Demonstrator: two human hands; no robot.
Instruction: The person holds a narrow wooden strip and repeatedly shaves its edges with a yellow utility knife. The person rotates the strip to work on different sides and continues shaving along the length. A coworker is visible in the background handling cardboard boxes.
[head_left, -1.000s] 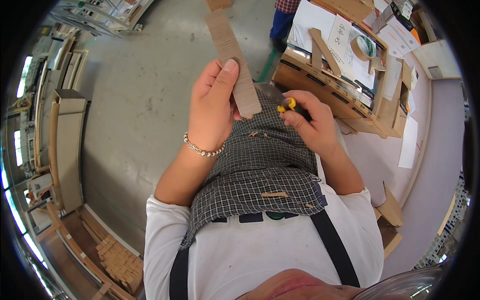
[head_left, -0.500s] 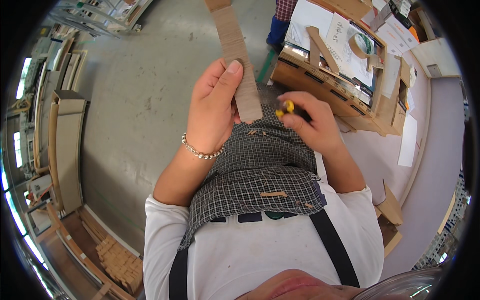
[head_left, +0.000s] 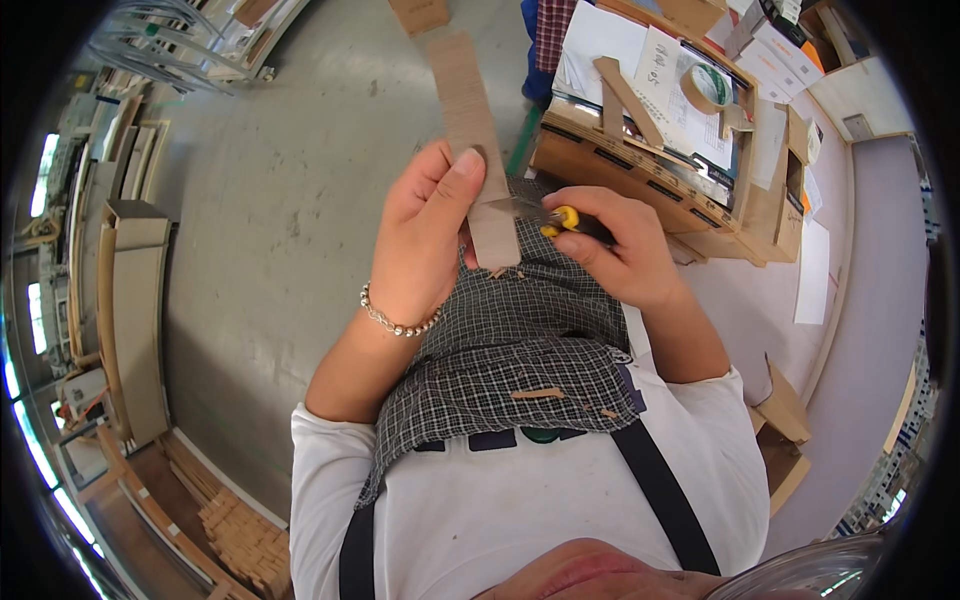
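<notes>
Left hand [head_left: 425, 225] clamped on the wood-grain strip [head_left: 465, 90], far-centre; thumb [head_left: 460, 182] on its face, rest of grip mostly hidden behind. Yellow-and-black bladed tool [head_left: 588, 224] clamped in right hand [head_left: 630, 245], blade [head_left: 524, 206] blurry, contact with strip unclear; far right, tape roll [head_left: 692, 95] on paper-strewn box [head_left: 625, 163].

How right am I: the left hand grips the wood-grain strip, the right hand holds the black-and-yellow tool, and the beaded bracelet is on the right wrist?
One slip: the beaded bracelet is on the left wrist, as the head view shows. The left hand does grip the wood-grain strip, and the right hand holds the tool.
</notes>
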